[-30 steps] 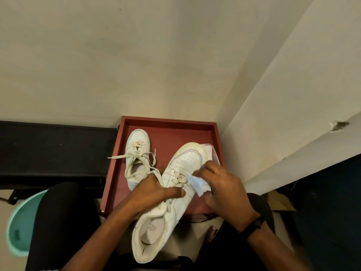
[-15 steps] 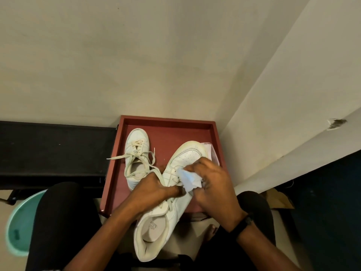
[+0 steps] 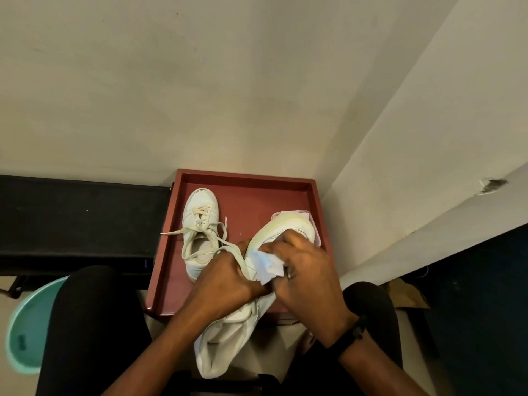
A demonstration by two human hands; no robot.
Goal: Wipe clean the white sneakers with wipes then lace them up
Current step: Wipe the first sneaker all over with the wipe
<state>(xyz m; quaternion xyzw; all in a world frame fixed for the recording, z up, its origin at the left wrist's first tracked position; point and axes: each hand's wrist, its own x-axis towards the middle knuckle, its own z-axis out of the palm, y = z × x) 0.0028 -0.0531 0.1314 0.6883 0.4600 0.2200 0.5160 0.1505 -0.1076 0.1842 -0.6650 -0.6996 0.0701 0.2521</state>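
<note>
Now left hand grips the sneaker, right hand pinches a wipe against it

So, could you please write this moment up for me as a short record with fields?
left hand: grips the held sneaker around its middle
right hand: holds a white wipe against that sneaker's side
held sneaker: tilted, toe over the red tray, heel toward the person
other sneaker: lies in the tray, laces loose
wipes pack: in the tray, behind the held sneaker's toe
teal basin: lower left
</note>
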